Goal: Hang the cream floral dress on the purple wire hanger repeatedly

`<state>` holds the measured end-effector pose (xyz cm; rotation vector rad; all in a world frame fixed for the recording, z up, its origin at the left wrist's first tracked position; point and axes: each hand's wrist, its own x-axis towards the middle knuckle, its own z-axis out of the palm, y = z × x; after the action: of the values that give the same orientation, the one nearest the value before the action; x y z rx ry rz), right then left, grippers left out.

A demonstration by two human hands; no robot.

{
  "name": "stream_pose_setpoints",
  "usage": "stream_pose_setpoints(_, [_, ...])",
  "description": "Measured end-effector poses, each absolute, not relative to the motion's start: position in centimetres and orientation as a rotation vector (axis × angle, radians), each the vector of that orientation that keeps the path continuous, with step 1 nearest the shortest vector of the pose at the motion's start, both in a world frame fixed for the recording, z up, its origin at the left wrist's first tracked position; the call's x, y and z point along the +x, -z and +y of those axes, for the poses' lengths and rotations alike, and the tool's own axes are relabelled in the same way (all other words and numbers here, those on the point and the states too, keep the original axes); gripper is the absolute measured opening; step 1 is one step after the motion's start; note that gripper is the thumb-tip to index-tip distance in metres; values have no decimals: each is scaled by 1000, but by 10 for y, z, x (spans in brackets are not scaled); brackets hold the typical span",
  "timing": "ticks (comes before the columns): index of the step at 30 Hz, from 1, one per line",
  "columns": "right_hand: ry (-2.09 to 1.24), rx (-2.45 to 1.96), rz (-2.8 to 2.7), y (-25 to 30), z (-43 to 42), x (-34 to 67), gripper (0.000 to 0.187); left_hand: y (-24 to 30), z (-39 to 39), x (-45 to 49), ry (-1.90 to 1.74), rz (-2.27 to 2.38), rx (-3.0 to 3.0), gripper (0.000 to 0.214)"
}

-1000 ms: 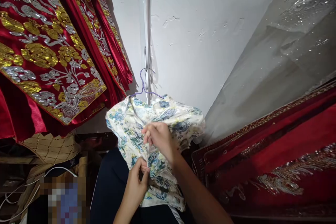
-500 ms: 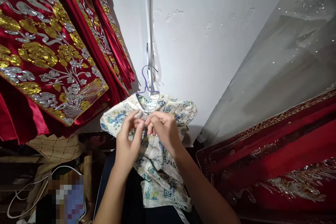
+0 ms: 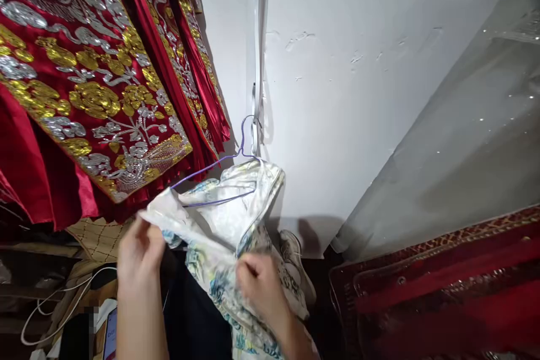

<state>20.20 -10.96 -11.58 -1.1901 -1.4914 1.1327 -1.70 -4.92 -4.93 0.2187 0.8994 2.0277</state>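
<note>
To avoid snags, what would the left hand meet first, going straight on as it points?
Past the shirt it holds, the left hand would probably meet the red cloth; depth is unclear.

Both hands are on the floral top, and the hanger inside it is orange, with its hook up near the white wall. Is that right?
Not quite: in the head view the hanger is purple, not orange. Its hook is up near the white wall, and the left hand and right hand are both on the floral top.
</note>
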Motion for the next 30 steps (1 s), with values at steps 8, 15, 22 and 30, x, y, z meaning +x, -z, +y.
stream_pose_setpoints(8, [-1535, -1176, -1581, 111, -146, 201, 23, 131, -99, 71, -1386, 934, 642, 23])
stream_pose_setpoints(15, [-1541, -1179, -1341, 129, -144, 259, 29, 125, -118, 86, -1289, 1068, 1087, 31])
stream_pose_setpoints(22, [-1148, -1233, -1193, 112, -133, 267, 51, 85, -139, 89, -1409, 1066, 1185, 24])
stream_pose_setpoints(30, [-1622, -994, -1275, 101, -140, 215, 66, 68, -149, 84, -1441, 1144, 1360, 22])
